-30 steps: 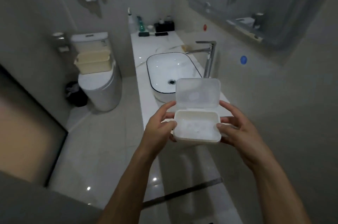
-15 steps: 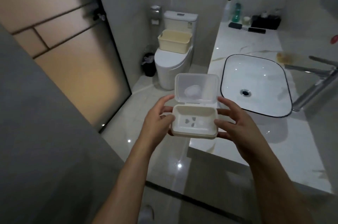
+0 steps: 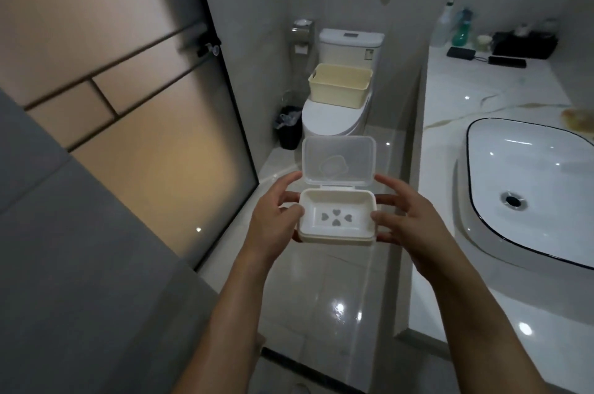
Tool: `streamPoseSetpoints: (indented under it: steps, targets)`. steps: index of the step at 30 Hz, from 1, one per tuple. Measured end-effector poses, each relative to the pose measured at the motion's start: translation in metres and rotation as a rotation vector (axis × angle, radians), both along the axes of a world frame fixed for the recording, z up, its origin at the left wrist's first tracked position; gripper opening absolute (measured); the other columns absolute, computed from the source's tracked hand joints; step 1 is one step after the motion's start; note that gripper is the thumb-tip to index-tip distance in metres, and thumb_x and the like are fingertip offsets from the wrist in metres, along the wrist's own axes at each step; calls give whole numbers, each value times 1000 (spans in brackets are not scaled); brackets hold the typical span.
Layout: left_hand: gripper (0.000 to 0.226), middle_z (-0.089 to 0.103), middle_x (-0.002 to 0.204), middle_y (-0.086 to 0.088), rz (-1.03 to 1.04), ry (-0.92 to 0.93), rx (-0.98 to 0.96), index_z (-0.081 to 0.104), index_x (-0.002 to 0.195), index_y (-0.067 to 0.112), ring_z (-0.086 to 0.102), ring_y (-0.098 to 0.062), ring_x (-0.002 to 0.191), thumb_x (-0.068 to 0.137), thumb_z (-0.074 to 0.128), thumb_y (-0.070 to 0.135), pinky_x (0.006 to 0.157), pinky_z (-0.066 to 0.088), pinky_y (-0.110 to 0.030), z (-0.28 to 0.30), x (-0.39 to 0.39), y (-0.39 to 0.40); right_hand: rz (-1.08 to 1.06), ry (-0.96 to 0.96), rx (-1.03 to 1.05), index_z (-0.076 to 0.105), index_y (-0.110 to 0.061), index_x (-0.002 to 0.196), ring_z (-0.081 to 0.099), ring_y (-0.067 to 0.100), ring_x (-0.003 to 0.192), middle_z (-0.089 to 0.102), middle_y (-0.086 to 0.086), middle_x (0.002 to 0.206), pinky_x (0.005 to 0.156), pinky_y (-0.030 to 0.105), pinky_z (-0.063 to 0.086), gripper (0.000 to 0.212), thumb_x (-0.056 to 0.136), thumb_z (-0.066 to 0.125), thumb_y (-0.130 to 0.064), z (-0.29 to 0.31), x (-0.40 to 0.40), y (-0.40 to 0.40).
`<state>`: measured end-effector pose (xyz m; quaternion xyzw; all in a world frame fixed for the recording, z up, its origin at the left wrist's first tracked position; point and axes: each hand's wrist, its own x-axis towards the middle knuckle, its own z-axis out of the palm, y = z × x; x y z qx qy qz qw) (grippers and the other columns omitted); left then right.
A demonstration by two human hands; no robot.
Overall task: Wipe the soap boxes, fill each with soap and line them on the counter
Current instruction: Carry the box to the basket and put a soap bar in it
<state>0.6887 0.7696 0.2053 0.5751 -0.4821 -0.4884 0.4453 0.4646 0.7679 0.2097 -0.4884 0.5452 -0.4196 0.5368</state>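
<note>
- Open soap box held over the floor, left hand and right hand gripping its short ends.
- Clear lid tilted up; heart-shaped holes in the empty base.
- Beige basket on the toilet.
- Sink in the counter at right.

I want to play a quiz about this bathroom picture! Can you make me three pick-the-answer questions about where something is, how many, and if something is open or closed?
1. Where is the yellow basket?
A. On the toilet lid
B. In the sink
C. On the floor

2. How many heart-shaped holes are in the soap box?
A. Two
B. Four
C. Six

3. How is the soap box's lid?
A. Shut
C. Off, on the counter
B. Open, standing up

Answers: 1 A, the basket sits on the closed toilet. 2 B, four hearts show in the bottom. 3 B, the clear lid stands up behind the empty tray, held between the left hand and right hand.
</note>
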Motion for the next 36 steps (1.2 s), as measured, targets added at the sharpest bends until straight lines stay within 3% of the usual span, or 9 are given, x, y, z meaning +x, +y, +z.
streamPoseSetpoints:
  steps: [5,10,14,18,22,27,31,36]
  targets:
    - [66,67,108,-3,-10,-11,11,58,128,43,71,-15,82,70,51,11,51,54,-28,-2,28,-53,-27,14,-6,48,-47,128,66,22,107,61,0,122,78,40,63,61,90,68,-3,-3,32,-44]
    - [63,67,105,-3,-12,12,27,62,112,57,71,-12,79,68,52,13,51,54,-29,-12,35,-99,-58,15,21,52,-39,134,66,23,105,62,5,120,72,36,63,64,88,65,3,-13,40,-91]
    - [62,66,107,-6,-7,0,40,62,106,62,71,-20,84,69,52,13,53,55,-31,-22,38,-148,-47,14,39,54,-38,131,66,25,105,63,7,120,76,42,63,61,88,66,3,-23,43,-145]
    - [63,66,106,-6,13,-29,38,62,112,57,70,-18,84,73,53,8,54,58,-35,-30,34,-215,-9,29,45,53,-36,135,66,25,105,63,8,120,72,36,63,63,87,66,2,-33,37,-215]
    - [65,66,104,-3,8,-58,45,61,121,49,70,-12,82,80,53,-2,56,58,-33,-30,16,-285,-26,40,60,52,-34,139,66,26,106,63,8,119,81,45,62,65,86,67,3,-34,19,-288]
    - [64,67,102,-1,-13,-72,39,59,129,40,68,-11,84,82,52,-3,57,59,-34,-23,-14,-372,-56,66,53,51,-34,140,65,23,106,63,4,117,76,38,62,67,87,67,3,-31,-8,-371]
    - [65,65,108,-8,-59,-58,36,58,132,35,67,-21,93,81,51,-5,57,59,-35,-27,-37,-429,-115,76,61,54,-34,136,66,23,102,64,2,110,68,35,62,65,87,64,7,-31,-34,-421]
    - [64,66,106,-4,-142,-37,65,57,132,36,68,-11,82,83,52,-4,54,55,-25,-32,-70,-501,-219,97,60,55,-35,135,66,23,102,64,4,110,72,37,63,64,87,66,6,-38,-64,-469]
